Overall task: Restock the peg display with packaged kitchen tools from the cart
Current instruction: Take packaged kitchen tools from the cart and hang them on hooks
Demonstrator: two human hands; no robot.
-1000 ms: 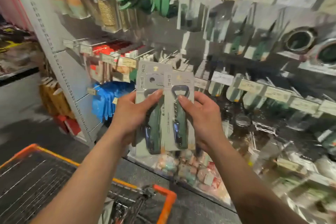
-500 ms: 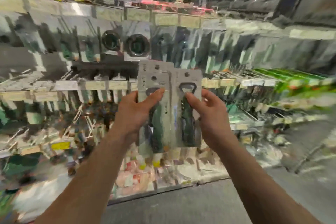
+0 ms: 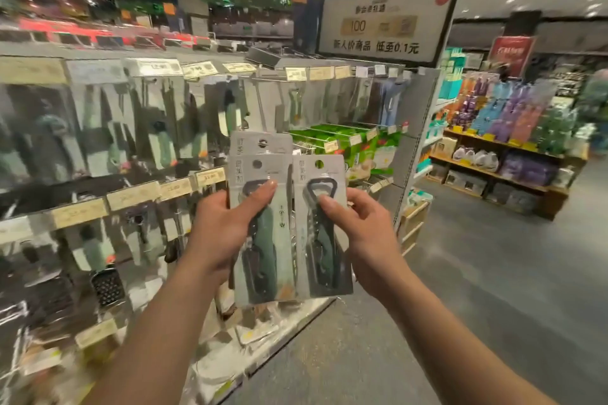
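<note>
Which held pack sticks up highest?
The rear pack in the left hand; its top rises above the front pack and the right-hand pack.

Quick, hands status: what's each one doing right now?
Left hand: grips the left opener packs, thumb on front.
Right hand: grips the right opener pack.
</note>
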